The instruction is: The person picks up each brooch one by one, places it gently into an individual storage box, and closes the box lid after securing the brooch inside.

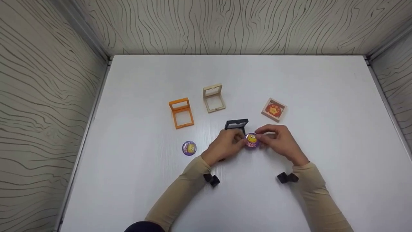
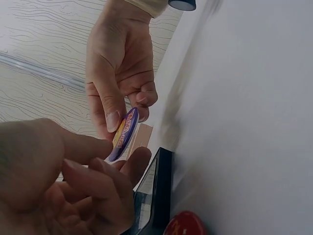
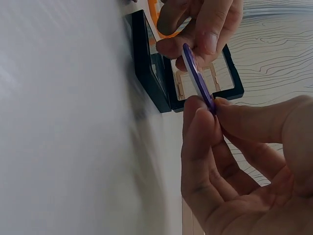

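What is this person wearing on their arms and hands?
Both arms are covered by close-fitting beige long sleeves that end at the wrists. A small black camera unit is strapped at each wrist, the left and the right. The left hand and right hand are bare, with no gloves.

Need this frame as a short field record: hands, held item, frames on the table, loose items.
left hand: pinches the purple badge's left edge
right hand: pinches the same badge's right edge
purple badge: round, yellow cartoon figure, held in front of the black frame
black frame: open, lid standing, behind the hands
orange frame: open, no badge inside
beige frame: open, no badge inside
closed beige frame: holds a red badge
second purple badge: lies loose on the white table
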`<act>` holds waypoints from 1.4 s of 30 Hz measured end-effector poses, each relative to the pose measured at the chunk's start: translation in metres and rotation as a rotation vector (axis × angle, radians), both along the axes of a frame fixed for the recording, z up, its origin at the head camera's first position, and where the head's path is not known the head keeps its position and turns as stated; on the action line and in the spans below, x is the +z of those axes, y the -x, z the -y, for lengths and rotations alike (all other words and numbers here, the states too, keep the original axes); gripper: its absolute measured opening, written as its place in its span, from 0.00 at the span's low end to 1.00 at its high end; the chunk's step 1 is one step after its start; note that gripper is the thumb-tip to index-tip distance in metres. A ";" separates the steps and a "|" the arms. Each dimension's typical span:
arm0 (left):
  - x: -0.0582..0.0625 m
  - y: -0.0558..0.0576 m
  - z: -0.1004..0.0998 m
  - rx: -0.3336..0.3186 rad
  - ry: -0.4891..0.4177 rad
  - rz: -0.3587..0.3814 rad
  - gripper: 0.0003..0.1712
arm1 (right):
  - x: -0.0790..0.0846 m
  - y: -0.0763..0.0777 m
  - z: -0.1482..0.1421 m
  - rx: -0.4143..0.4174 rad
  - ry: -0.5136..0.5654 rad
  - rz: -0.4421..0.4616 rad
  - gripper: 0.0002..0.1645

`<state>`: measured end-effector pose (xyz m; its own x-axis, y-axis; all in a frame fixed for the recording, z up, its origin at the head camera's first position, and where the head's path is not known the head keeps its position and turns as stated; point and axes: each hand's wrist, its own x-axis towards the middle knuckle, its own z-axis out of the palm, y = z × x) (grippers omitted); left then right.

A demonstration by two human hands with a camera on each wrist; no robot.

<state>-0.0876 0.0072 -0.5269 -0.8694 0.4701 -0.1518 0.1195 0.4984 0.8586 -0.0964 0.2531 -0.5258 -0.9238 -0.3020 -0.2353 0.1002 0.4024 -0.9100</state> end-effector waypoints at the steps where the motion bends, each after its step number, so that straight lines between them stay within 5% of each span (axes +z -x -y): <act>1: 0.000 0.000 0.000 0.000 -0.002 0.006 0.11 | 0.000 0.000 0.001 0.001 0.004 0.000 0.14; 20: 0.007 0.004 0.008 -0.002 0.010 0.031 0.11 | -0.002 0.002 0.019 0.143 0.023 -0.069 0.12; 32: 0.002 -0.003 0.021 0.020 -0.047 0.066 0.13 | -0.007 -0.005 0.025 0.078 0.169 0.051 0.15; 42: -0.003 -0.006 0.024 0.146 -0.186 0.094 0.11 | -0.004 -0.008 0.027 0.036 0.230 0.113 0.17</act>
